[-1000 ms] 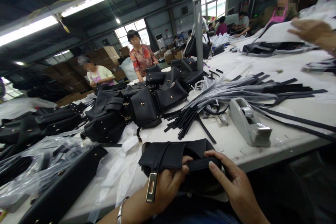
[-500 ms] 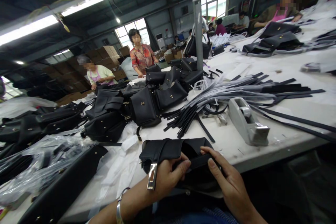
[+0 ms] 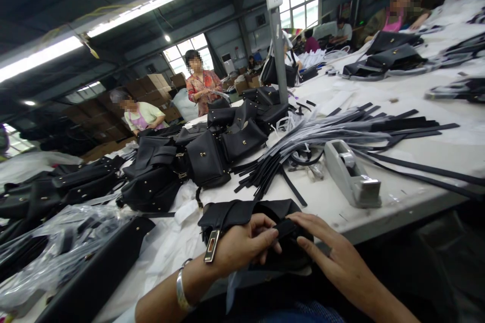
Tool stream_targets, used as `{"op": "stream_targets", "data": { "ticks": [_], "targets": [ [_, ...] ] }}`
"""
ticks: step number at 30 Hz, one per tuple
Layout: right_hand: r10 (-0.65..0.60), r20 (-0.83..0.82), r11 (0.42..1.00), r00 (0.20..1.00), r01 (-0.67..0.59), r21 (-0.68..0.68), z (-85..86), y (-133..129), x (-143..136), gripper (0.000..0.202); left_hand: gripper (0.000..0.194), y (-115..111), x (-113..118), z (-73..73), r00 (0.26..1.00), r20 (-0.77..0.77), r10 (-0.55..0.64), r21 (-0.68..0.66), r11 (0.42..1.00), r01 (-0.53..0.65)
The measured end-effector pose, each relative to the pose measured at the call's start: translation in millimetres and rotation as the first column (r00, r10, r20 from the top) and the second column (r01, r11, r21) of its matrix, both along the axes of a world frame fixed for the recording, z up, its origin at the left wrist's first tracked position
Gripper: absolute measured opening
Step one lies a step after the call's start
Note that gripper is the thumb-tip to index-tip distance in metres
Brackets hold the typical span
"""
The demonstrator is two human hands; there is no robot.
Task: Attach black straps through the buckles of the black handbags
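Note:
A black handbag [image 3: 227, 213] lies at the table's near edge, with a gold-coloured metal clasp plate [image 3: 211, 246] hanging from its flap strap. My left hand [image 3: 248, 242] reaches across the bag and pinches a short black strap [image 3: 285, 228] between thumb and fingers. On the other side, my right hand [image 3: 328, 245] grips the strap's right end against the bag, thumb below and fingers above. The bag's lower part sits in shadow under both hands. A silver bracelet [image 3: 182, 290] circles my left wrist.
A grey tape dispenser [image 3: 352, 174] stands right of the bag, by a pile of black straps [image 3: 273, 166]. Finished-looking black bags [image 3: 206, 159] heap up beyond. Plastic wrap [image 3: 83, 232] covers the left side. A metal post [image 3: 279, 55] rises behind; co-workers stand across the table.
My left hand has shifted slightly right along the strap, and its fingers now show beneath. The clasp plate has tilted. A co-worker in a patterned shirt has raised their hands, holding a pale strip.

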State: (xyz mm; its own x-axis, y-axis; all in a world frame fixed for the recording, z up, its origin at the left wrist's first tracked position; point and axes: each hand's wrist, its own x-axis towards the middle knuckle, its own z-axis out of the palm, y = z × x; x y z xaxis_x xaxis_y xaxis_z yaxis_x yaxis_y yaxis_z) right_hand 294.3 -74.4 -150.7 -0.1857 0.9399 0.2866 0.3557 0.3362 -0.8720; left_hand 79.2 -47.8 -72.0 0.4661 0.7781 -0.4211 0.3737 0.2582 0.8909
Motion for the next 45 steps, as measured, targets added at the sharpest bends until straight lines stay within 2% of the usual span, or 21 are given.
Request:
{"op": "stream_targets", "data": {
  "ticks": [6,10,13,17,21,23,26,29,32,39,45],
  "targets": [
    [0.151,0.084,0.985,0.985,-0.156,0.066,10.7,12,11,0.03,0.031,-1,2,9.5,0.993,-0.116,-0.007,-0.006,1.0,0.006],
    [0.117,0.032,0.982,0.993,-0.121,0.144,3.4,12,7,0.021,0.031,-1,3,17.5,0.978,-0.21,0.0,-0.041,0.999,-0.009],
    [0.099,0.009,0.98,0.995,-0.099,0.17,-2.8,10,3,0.023,0.03,0,3,26.1,0.963,-0.271,0.015,-0.003,1.0,-0.016],
    [0.159,0.015,0.973,0.987,-0.16,0.168,-1.4,12,2,0.029,0.033,4,2,37.8,0.94,-0.342,0.004,0.044,0.999,0.012],
    [0.221,0.021,0.955,0.975,-0.221,0.2,5.0,16,5,0.022,0.035,6,1,45.4,0.92,-0.39,-0.03,0.056,0.997,0.056],
    [0.189,-0.007,0.956,0.982,-0.183,0.23,6.3,16,2,0.02,0.037,8,1,47.9,0.911,-0.41,-0.054,0.066,0.994,0.088],
    [0.053,-0.073,0.965,0.996,-0.033,0.26,4.2,13,-9,0.02,0.037,11,1,53.4,0.888,-0.454,-0.066,0.129,0.982,0.139],
    [-0.084,-0.136,0.974,0.987,0.11,0.199,-0.8,8,-23,0.02,0.035,15,1,62.6,0.866,-0.497,-0.061,0.221,0.956,0.194],
    [-0.159,-0.17,0.973,0.973,0.183,0.139,-5.2,4,-32,0.021,0.035,18,2,71.0,0.841,-0.537,-0.066,0.243,0.943,0.229],
    [-0.175,-0.183,0.97,0.967,0.201,0.138,-7.9,-2,-40,0.02,0.033,20,10,73.3,0.762,-0.632,-0.142,0.182,0.928,0.324],
    [-0.168,-0.213,0.943,0.962,0.22,0.249,-3.6,-4,-42,0.021,0.025,17,19,76.0,0.662,-0.744,-0.094,0.351,0.788,0.506]
  ]
}}
